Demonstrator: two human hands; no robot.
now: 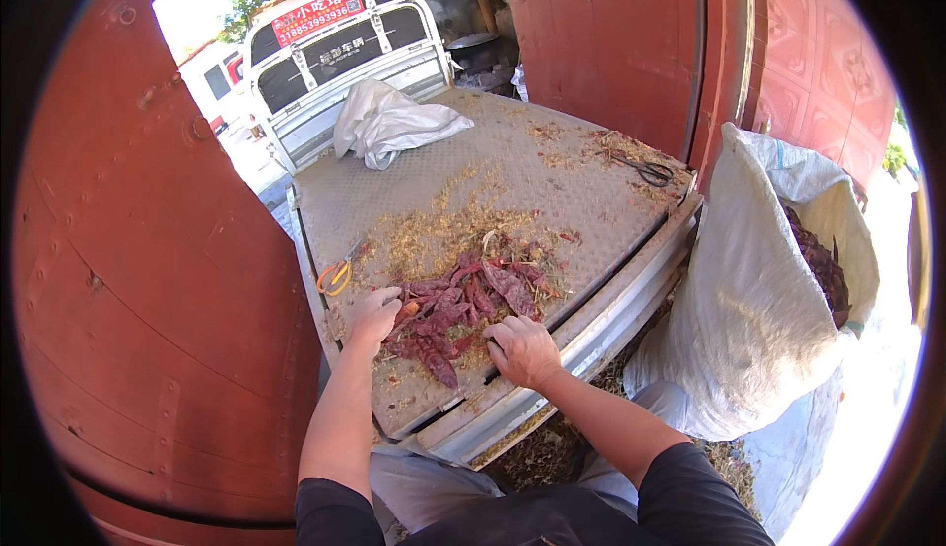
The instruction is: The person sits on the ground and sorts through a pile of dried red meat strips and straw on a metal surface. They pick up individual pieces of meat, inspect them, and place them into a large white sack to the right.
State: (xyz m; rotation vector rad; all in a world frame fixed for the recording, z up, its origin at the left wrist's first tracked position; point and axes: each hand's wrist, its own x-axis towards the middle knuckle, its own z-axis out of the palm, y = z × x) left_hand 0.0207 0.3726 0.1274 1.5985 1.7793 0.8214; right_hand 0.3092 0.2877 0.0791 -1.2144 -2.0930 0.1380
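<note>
A loose pile of dried red chili peppers (pixel 451 306) lies on the ribbed metal bed of a small truck (pixel 436 184). My left hand (pixel 373 315) is at the pile's left edge, its fingertips against the peppers. At the near right side of the pile is my right hand (pixel 523 351), fingers curled down toward the bed. Whether either hand grips a pepper is hidden. Scissors with orange and yellow handles (pixel 336 278) rest just beyond my left hand. Yellow seeds and chaff (pixel 414 239) are scattered behind and around the pile.
Dark-handled scissors (pixel 654 173) lie at the far right corner. A crumpled white woven sack (pixel 395 125) sits near the white headboard rack (pixel 344 47). To my right stands a large open woven sack (pixel 746 287) holding dark dried peppers (pixel 817 265). Red metal doors (pixel 170 287) flank the bed.
</note>
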